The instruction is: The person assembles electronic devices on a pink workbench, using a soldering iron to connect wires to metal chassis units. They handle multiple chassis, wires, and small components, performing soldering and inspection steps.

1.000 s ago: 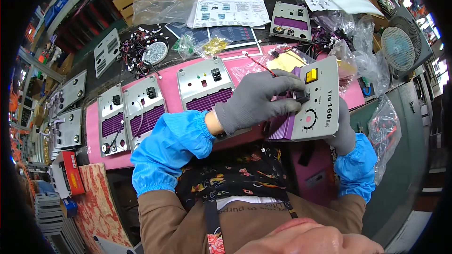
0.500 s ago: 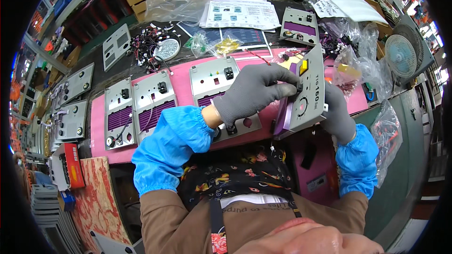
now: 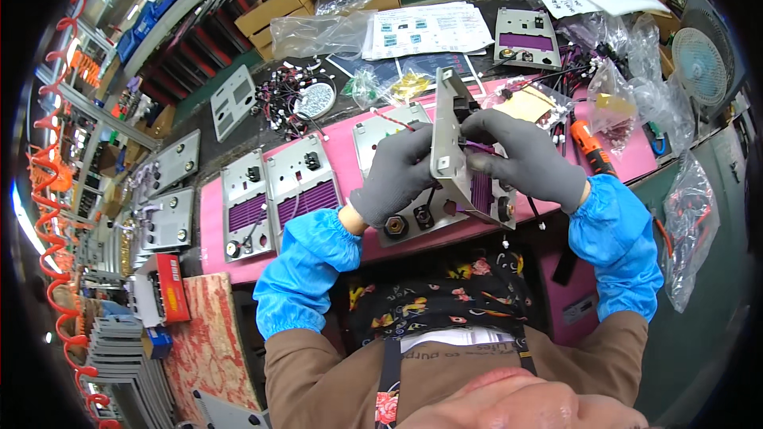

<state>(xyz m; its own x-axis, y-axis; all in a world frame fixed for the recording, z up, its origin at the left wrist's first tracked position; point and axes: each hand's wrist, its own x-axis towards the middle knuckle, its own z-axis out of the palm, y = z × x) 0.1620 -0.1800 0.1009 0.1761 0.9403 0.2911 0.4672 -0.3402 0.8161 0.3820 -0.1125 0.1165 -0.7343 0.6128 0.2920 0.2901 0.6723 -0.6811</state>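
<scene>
A grey metal panel point(image 3: 447, 151) with bent edges and a purple vented section stands tilted above the bench between my hands. My left hand point(image 3: 395, 180), in a grey glove, is closed around its left side. My right hand point(image 3: 526, 160), gloved alike, has its fingers bent against the panel's inner side, among small black parts and wires. What its fingertips pinch there is hidden. A thin cable with a white plug point(image 3: 540, 221) dangles below my right hand. Beneath the held panel, another panel point(image 3: 413, 218) lies on the pink mat point(image 3: 298, 264).
Two similar panels point(image 3: 248, 205) point(image 3: 298, 183) lie to the left. An orange power screwdriver point(image 3: 590, 147) rests at the right, near plastic bags point(image 3: 616, 103). Bundled wires point(image 3: 286, 103), printed sheets point(image 3: 429, 29) and another panel point(image 3: 527, 38) are farther back. A fan point(image 3: 701, 66) stands far right.
The panel has turned, so its inner side now faces right. My left hand has shifted to hold its left side. My right hand has moved from its outer edge to the inner parts.
</scene>
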